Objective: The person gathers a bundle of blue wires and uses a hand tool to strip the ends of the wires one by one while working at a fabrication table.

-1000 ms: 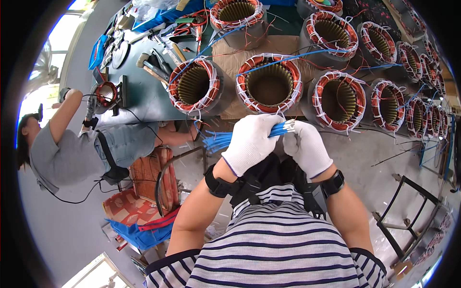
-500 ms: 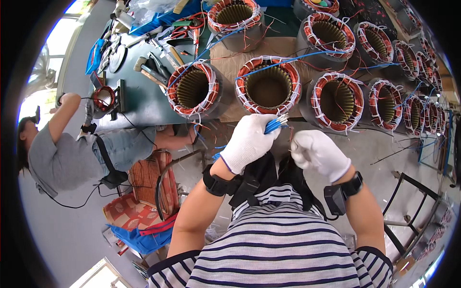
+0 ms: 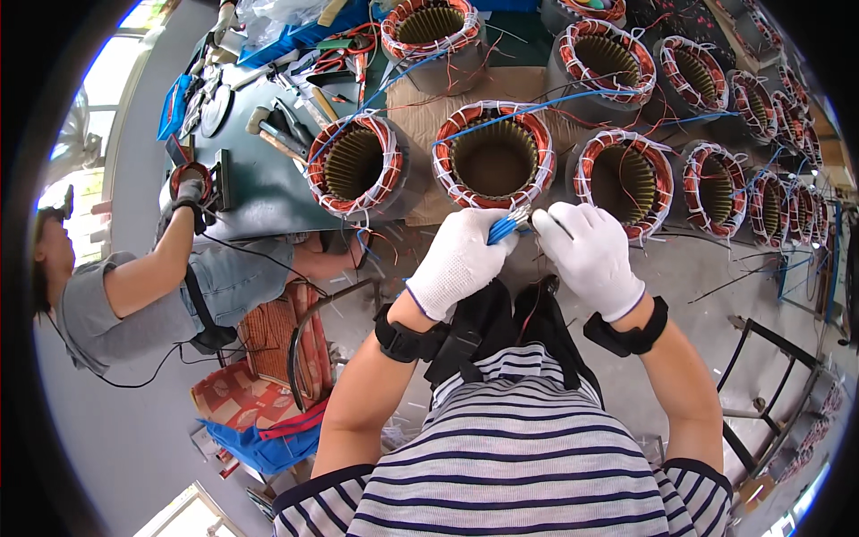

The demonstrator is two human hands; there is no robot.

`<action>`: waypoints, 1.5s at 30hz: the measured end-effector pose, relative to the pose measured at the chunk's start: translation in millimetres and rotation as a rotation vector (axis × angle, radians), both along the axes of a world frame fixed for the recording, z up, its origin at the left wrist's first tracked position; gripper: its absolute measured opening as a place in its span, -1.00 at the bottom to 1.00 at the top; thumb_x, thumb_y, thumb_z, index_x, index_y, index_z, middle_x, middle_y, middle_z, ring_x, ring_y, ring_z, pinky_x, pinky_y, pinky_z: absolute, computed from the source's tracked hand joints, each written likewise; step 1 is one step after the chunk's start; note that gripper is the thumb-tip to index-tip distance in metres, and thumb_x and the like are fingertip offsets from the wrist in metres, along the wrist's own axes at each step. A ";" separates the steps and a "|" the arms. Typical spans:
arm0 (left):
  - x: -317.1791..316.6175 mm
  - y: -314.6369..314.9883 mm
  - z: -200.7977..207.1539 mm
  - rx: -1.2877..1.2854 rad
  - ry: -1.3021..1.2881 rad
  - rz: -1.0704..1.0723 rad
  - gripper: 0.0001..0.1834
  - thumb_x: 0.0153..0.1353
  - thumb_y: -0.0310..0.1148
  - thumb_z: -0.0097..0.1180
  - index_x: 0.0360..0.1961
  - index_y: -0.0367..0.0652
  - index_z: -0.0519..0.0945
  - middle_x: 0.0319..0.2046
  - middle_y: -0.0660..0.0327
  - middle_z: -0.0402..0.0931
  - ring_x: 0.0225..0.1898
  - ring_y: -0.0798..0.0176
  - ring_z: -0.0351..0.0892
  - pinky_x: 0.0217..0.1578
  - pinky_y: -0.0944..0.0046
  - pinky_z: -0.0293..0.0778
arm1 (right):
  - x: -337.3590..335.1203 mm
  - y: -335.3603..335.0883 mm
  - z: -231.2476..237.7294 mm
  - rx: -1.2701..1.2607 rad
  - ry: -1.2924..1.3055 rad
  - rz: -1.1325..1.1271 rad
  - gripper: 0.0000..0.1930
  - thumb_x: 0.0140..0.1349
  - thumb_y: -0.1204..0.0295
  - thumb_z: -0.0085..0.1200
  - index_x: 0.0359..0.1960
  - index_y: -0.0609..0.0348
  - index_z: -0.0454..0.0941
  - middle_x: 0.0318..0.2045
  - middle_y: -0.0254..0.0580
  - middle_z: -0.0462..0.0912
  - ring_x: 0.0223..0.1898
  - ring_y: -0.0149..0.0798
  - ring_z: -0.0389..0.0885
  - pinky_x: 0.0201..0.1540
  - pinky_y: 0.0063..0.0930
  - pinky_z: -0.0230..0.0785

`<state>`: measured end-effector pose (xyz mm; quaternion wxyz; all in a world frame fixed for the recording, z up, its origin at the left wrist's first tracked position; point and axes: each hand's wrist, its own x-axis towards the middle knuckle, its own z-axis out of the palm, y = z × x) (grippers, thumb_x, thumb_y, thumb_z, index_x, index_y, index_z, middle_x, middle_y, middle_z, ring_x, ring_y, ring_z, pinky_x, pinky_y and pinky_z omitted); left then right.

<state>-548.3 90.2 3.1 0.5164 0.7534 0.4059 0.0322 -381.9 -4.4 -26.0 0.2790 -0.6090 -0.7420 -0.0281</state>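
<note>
Head view: left grip (image 3: pixel 458 257) clamps wires (image 3: pixel 504 228), right grip (image 3: pixel 592 259) unclear; green table (image 3: pixel 268 199), grey floor (image 3: pixel 684 349).

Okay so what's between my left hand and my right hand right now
The head view shows the pale-tipped ends of the blue wires there, protruding from your left hand toward your right hand.

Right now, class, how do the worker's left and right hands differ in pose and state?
The left hand grips a bundle of blue wires; the right hand is beside the wire tips, and whether it holds anything is unclear. The left hand slants up rightward; the right hand slants up leftward. Both wear white gloves.
</note>
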 end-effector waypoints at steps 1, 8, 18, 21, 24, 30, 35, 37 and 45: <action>-0.8 0.0 -1.8 0.000 0.001 0.000 -0.78 0.14 -0.44 0.05 -0.21 -0.27 0.61 -0.55 0.08 0.53 -0.53 0.36 0.41 -0.36 0.32 0.40 | 1.2 -0.5 0.0 -0.010 -0.057 0.044 -0.77 -0.05 0.44 0.08 -0.29 0.15 0.49 -0.42 -0.31 0.38 -0.42 -0.28 0.43 -0.42 -0.41 0.28; -2.0 -2.8 -1.6 -0.003 -0.003 0.020 -0.77 0.14 -0.43 0.05 -0.20 -0.28 0.61 -0.52 0.05 0.55 -0.49 0.36 0.46 -0.32 0.31 0.41 | -5.6 -0.5 -7.5 0.018 -0.096 0.062 -0.81 -0.05 0.44 0.05 -0.35 0.17 0.47 -0.45 -0.28 0.37 -0.45 -0.26 0.38 -0.46 -0.43 0.22; -1.3 -6.1 -12.4 0.055 -0.081 0.020 -0.76 0.15 -0.43 0.03 -0.19 -0.28 0.62 -0.52 0.07 0.56 -0.48 0.38 0.48 -0.33 0.35 0.42 | -40.5 -19.6 -8.9 -0.549 1.603 -0.310 -0.78 0.23 0.34 0.00 -0.50 0.21 0.47 -0.68 -0.42 0.37 -0.64 -0.50 0.31 -0.57 -0.59 0.13; 0.7 -4.2 -2.6 0.026 -0.048 0.037 -0.76 0.14 -0.43 0.02 -0.20 -0.28 0.61 -0.52 0.06 0.57 -0.48 0.36 0.49 -0.32 0.34 0.43 | -36.9 -21.4 4.1 -0.075 0.349 -0.237 -0.83 -0.03 0.41 0.18 -0.38 0.12 0.52 -0.50 -0.26 0.46 -0.44 -0.15 0.47 -0.37 -0.32 0.33; 3.9 1.7 2.4 -0.007 0.009 -0.005 -0.76 0.13 -0.44 0.03 -0.21 -0.29 0.61 -0.51 0.04 0.57 -0.48 0.32 0.50 -0.31 0.32 0.43 | -19.4 0.2 10.5 0.163 -0.144 -0.182 -0.78 -0.07 0.38 0.18 -0.34 0.10 0.52 -0.36 -0.32 0.47 -0.20 -0.21 0.45 -0.17 -0.25 0.28; 1.9 -5.6 -9.0 0.263 -0.014 -0.067 -0.76 0.11 -0.43 0.04 -0.22 -0.29 0.60 -0.53 0.00 0.55 -0.48 0.19 0.57 -0.33 0.26 0.44 | -14.8 -4.9 -0.9 -0.854 1.417 -0.259 -0.82 0.25 0.40 -0.08 -0.51 0.13 0.37 -0.64 -0.42 0.32 -0.62 -0.47 0.29 -0.53 -0.55 0.13; 0.4 0.3 -5.2 0.335 0.005 -0.108 -0.77 0.11 -0.41 0.07 -0.24 -0.31 0.59 -0.54 -0.03 0.54 -0.48 0.13 0.58 -0.34 0.23 0.44 | -12.5 -10.3 -6.8 -0.807 1.699 -0.239 -0.82 0.27 0.37 -0.07 -0.47 0.15 0.38 -0.61 -0.43 0.31 -0.60 -0.42 0.28 -0.50 -0.51 0.16; 1.7 3.6 -8.4 0.100 -0.048 -0.041 -0.77 0.11 -0.40 0.08 -0.25 -0.32 0.59 -0.53 -0.05 0.54 -0.47 0.12 0.59 -0.35 0.22 0.44 | -8.8 -13.0 -12.5 -0.670 1.364 -0.261 -0.85 0.22 0.39 0.00 -0.46 0.16 0.39 -0.60 -0.40 0.34 -0.60 -0.37 0.32 -0.50 -0.46 0.19; 0.4 5.9 -9.3 0.114 -0.072 -0.074 -0.79 0.09 -0.41 0.08 -0.28 -0.31 0.59 -0.54 -0.06 0.54 -0.49 0.05 0.57 -0.37 0.22 0.43 | -15.8 -5.1 -5.2 -0.602 1.389 -0.284 -0.89 0.14 0.44 0.08 -0.44 0.20 0.45 -0.57 -0.32 0.47 -0.59 -0.37 0.39 -0.50 -0.47 0.21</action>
